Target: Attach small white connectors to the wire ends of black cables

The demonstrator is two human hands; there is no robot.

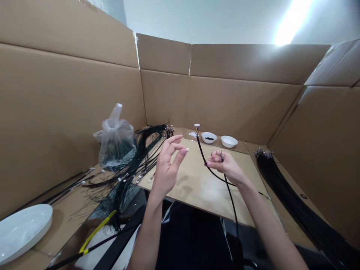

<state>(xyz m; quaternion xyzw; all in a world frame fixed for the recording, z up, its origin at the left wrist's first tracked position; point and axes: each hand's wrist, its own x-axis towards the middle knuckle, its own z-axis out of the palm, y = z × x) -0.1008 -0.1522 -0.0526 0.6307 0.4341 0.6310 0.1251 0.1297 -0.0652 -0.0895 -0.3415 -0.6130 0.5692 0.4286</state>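
My left hand (169, 165) is raised over the board, thumb and forefinger pinching a small white connector (187, 149). To its right, my right hand (223, 165) is closed on a black cable (200, 147). One end of that cable stands up past the fingers, with colored wires and a white plug (197, 125) at its tip. Thin bare wire ends (221, 154) stick up between the right fingers, and a black length hangs down below the hand. The two hands are apart.
Two white bowls (229, 141) stand at the back, one with black bits, beside small white pieces (193, 134). Black wire bundles lie left and right (277, 180). A tied plastic bag (116, 142) and a white dish (25, 230) are at left. Cardboard walls (242, 105) surround the board (191, 183).
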